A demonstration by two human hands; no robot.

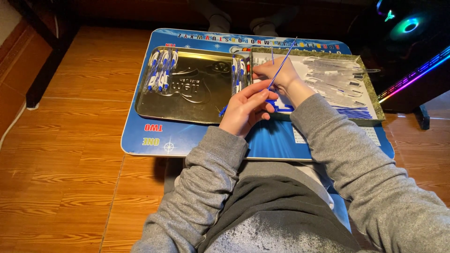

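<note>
Pen assembly at a low blue lap table (154, 136). The left hand (243, 110) is closed around a blue pen piece, only partly visible under the fingers, and also pinches the lower end of a thin blue ink refill (281, 63) that slants up to the right. The right hand (276, 72) is curled over the near left corner of the shallow cardboard box (370, 100), fingers bent on a small part I cannot make out. Finished work: a cluster of blue-and-white pens (161, 70) lies in the far left corner of the gold metal tray (187, 105), with a second small group (238, 75) along its right wall. Outstanding: many clear pen barrels (333, 77) and a row of loose blue refills (354, 112) remain in the box. Judged well short of halfway.
</note>
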